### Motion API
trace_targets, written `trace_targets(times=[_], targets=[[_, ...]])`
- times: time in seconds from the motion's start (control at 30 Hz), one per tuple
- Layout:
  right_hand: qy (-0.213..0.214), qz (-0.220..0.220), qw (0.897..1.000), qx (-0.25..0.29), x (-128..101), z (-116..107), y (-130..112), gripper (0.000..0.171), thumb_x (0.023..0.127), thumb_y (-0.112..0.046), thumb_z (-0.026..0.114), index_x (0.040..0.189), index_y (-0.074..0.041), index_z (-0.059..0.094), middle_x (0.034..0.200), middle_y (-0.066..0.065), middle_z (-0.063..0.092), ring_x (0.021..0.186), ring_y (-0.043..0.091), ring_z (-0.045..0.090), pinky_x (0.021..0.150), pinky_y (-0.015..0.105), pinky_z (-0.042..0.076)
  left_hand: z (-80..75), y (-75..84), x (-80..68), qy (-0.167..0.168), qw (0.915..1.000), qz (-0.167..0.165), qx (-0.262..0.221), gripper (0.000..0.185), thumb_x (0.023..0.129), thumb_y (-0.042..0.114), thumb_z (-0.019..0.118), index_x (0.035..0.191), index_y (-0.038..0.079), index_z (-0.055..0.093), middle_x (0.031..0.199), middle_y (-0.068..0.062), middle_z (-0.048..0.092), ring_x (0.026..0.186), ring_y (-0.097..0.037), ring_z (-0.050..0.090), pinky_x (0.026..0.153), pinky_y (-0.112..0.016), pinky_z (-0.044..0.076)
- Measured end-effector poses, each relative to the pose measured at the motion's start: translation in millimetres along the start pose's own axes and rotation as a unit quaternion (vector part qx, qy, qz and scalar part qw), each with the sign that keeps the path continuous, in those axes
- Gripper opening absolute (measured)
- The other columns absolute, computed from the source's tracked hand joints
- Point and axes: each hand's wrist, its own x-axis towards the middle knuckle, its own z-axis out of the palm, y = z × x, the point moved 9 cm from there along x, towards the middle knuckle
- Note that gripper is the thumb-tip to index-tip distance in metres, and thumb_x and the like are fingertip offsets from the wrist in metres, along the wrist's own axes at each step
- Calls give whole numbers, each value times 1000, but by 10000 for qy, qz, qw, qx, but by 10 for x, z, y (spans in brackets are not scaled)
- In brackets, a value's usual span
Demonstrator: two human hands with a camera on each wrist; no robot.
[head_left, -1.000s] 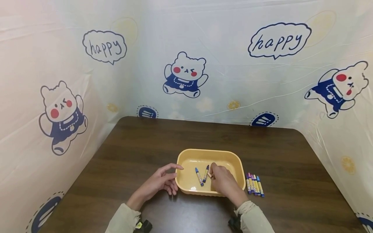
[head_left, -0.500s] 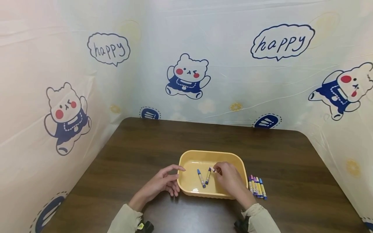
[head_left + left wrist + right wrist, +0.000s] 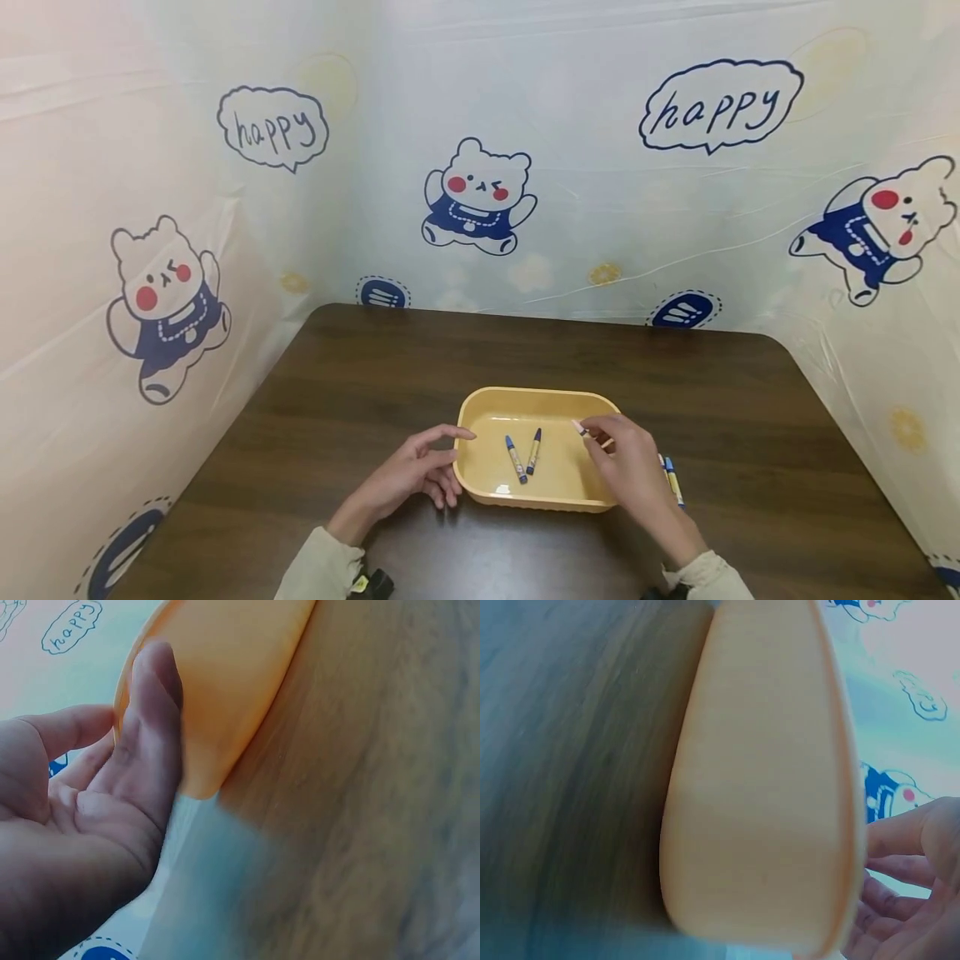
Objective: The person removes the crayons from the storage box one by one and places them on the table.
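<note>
- The right hand (image 3: 633, 471) hangs over the right end of the yellow plastic tray (image 3: 480, 400), its thumb and forefinger pinched on a pale pink crayon (image 3: 581, 429). The tip of that crayon pokes out up and to the left of the fingertips, so its long axis runs slantwise from the knuckles toward the tray's middle.
- From those pinching fingers, the two dark blue crayons (image 3: 523, 454) lying on the tray floor are to the left and a little nearer the person. They lie close together, nearly parallel, their long axes running roughly front to back and leaning slightly toward each other at the far ends.
- On the other side of the right hand, just beyond its knuckles to the right, a few loose crayons (image 3: 671, 479) lie on the dark wooden table (image 3: 750, 417) outside the tray; the hand hides most of them, so how many there are cannot be told.
- The right hand is plainly the nearer one both to the held crayon and to the loose ones; the two in the tray lie about midway between the hands.
- The left hand (image 3: 416, 471) rests against the tray's left wall. Its fingers are relaxed and a little apart, the thumb (image 3: 154, 697) lying along the tray's outer rim (image 3: 225, 690), holding nothing.
- In the right wrist view only the tray's outer wall (image 3: 757, 787) and some curled fingers (image 3: 900, 870) show; the crayon itself is out of sight there.
</note>
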Motion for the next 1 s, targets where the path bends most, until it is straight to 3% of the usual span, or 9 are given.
trace_targets(times=[0.17,0.37,0.47,0.6,0.83,1.0], targets=[[349,-66,9994,-48,-108,-283,75,21,79,8,77,95,-5,76,84,1,68,71,9,61,60,28,55,13,24,-29,-105,9998,-72,-134,44,106,13,46,148,2,38,86,-25,71,68,-27,73,57,-34,59],[552,135,9980,-267,-256,-591,256,22,79,6,79,97,-5,75,86,0,68,71,6,62,61,13,51,22,63,-38,-76,9999,-141,-17,45,106,14,47,149,2,38,93,-38,66,67,-25,73,55,-34,58],[588,322,9969,-413,-314,-718,375,21,80,5,79,98,-5,75,86,2,70,72,7,64,63,10,50,31,81,-37,-101,9999,-89,-15,45,106,13,47,149,1,37,91,-36,68,64,-24,72,53,-34,58],[507,684,9948,-556,-374,-824,573,17,83,0,78,99,-5,75,87,3,71,72,7,65,61,13,51,34,93,-38,-124,9999,-35,-1,45,107,13,46,149,1,36,89,-31,70,63,-24,72,53,-35,58],[292,1285,9883,-772,-453,-870,907,15,82,-6,80,97,-5,76,82,5,74,70,10,68,59,23,49,25,61,-40,-80,9999,-83,4,45,107,14,45,150,3,37,94,-41,65,66,-26,73,54,-37,58],[-253,1768,9813,-717,-491,-813,1114,14,85,-8,76,98,-2,76,82,5,74,70,14,68,61,28,49,27,57,-46,-67,9999,-97,0,44,107,14,45,150,4,37,95,-45,62,67,-26,73,54,-37,58]])
